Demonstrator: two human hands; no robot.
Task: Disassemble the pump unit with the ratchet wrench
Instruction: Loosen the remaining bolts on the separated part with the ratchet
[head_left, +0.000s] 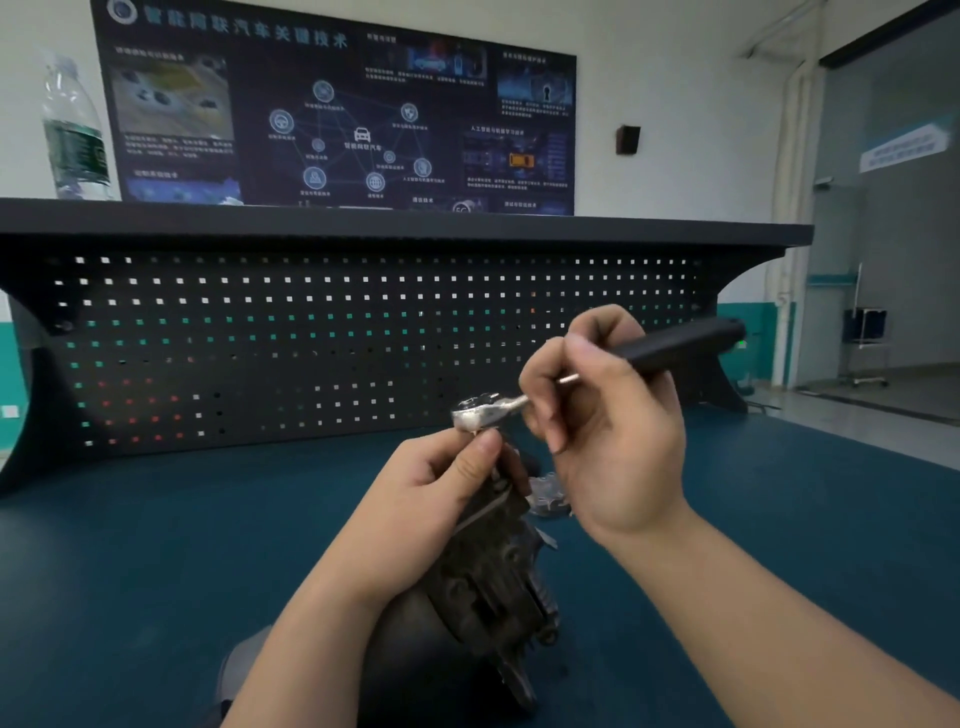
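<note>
Both hands (441, 488) (608, 415) grip ratchet wrench (485, 410) above pump unit (488, 577).

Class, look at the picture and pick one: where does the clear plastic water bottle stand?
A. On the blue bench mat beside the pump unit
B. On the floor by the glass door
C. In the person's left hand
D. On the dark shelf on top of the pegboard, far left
D: the water bottle stands upright on the dark shelf above the pegboard, at the far left.
</note>
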